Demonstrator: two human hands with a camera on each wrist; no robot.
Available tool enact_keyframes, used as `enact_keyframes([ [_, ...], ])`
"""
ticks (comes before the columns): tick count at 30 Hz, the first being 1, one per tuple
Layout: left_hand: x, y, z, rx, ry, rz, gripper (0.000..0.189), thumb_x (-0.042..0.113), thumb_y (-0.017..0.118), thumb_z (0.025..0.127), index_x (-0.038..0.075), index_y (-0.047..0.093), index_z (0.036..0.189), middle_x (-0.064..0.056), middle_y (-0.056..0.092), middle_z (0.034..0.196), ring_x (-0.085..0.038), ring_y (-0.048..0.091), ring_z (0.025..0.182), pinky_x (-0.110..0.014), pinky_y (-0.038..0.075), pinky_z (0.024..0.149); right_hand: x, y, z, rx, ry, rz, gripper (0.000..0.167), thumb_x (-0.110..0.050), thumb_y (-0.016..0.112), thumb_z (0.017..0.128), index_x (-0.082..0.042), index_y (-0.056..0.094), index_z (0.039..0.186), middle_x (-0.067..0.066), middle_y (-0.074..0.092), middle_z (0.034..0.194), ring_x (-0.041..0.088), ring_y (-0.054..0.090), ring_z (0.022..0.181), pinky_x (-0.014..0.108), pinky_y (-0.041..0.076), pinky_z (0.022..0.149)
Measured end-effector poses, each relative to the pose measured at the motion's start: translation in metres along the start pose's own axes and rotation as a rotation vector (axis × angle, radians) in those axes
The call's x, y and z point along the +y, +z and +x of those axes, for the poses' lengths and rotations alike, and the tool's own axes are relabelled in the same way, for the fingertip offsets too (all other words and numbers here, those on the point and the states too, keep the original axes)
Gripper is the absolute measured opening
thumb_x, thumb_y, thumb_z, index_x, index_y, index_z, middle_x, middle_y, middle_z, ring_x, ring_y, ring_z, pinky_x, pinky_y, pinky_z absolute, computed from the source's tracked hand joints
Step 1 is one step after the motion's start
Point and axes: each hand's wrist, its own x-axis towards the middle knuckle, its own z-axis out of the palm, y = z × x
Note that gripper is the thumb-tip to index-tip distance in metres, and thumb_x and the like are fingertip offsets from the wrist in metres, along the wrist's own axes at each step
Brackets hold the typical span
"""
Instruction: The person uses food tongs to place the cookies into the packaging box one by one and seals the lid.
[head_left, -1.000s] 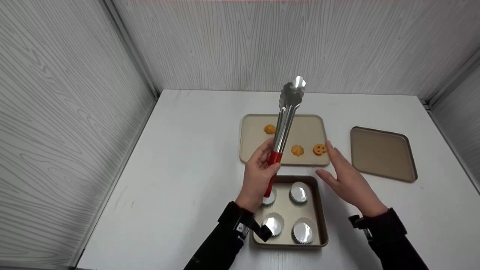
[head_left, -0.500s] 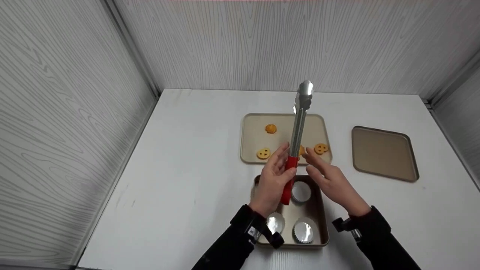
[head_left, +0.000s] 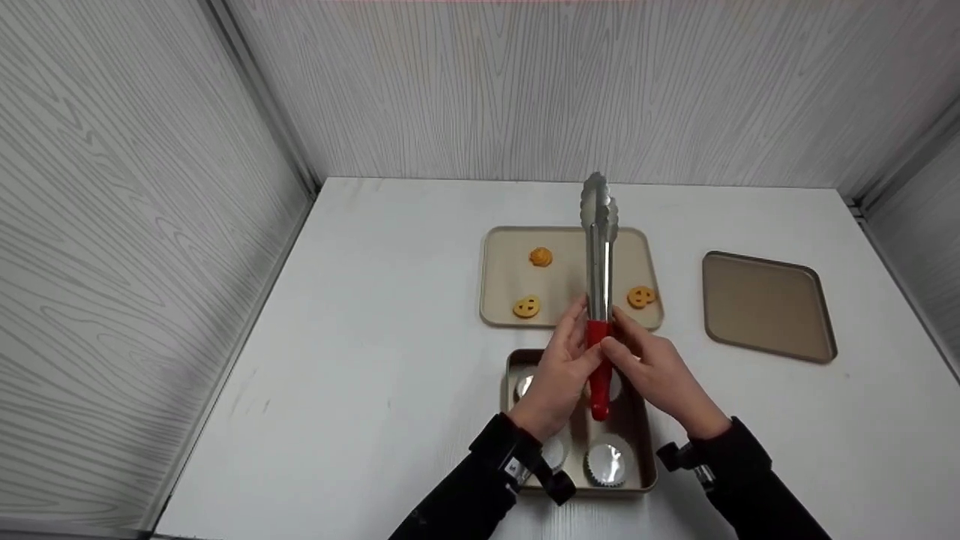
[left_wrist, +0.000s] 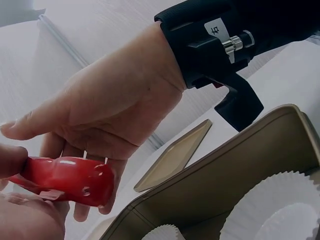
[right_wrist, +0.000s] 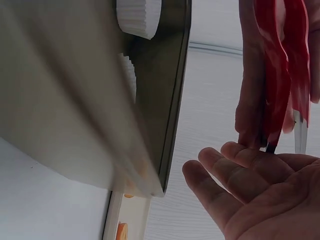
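Metal tongs with red handles stand upright over the deep baking pan. My left hand pinches the red grip, its thumb against the near side, as the left wrist view also shows. My right hand is at the other side of the grip, thumb and fingertips close to it or touching. In the right wrist view the right hand's fingers look extended and loosely bent, not wrapped round the tongs. White fluted baking cups sit in the pan, partly hidden by my hands.
Behind the pan lies a beige tray bearing a swirled cookie, a pale pretzel-like cookie and a browner one. To the right lies a bare brown tray. Wood-grain panels border the white table.
The tongs and left hand have moved right and slightly nearer. My right hand has come left to the red grip. The star-shaped cookie is now hidden behind tongs and hands.
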Motion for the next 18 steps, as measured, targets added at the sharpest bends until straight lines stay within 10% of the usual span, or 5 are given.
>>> enact_keyframes([
  [12,-0.0027,-0.0034,0.0016,0.017,-0.019,-0.002,0.038,0.01,0.047,0.108,0.012,0.043,0.145,-0.009,0.058,0.143,-0.019,0.061,0.118,-0.028,0.051,0.093,0.0018,0.0054,-0.0034,0.033,-0.046,-0.09,0.082,-0.024,0.076,0.094,-0.003,0.032,0.16,0.024,0.063,0.136,0.03,0.066,0.115,0.048,0.056,0.091],
  [18,-0.0024,-0.0063,0.0009,0.005,-0.052,-0.099,0.036,0.019,0.044,0.111,0.006,0.043,0.144,-0.015,0.062,0.134,-0.023,0.063,0.116,-0.029,0.054,0.093,0.0012,0.0068,-0.004,0.034,-0.075,-0.136,0.08,-0.022,0.077,0.094,-0.001,0.035,0.159,0.016,0.072,0.105,0.02,0.063,0.086,0.031,0.053,0.072],
])
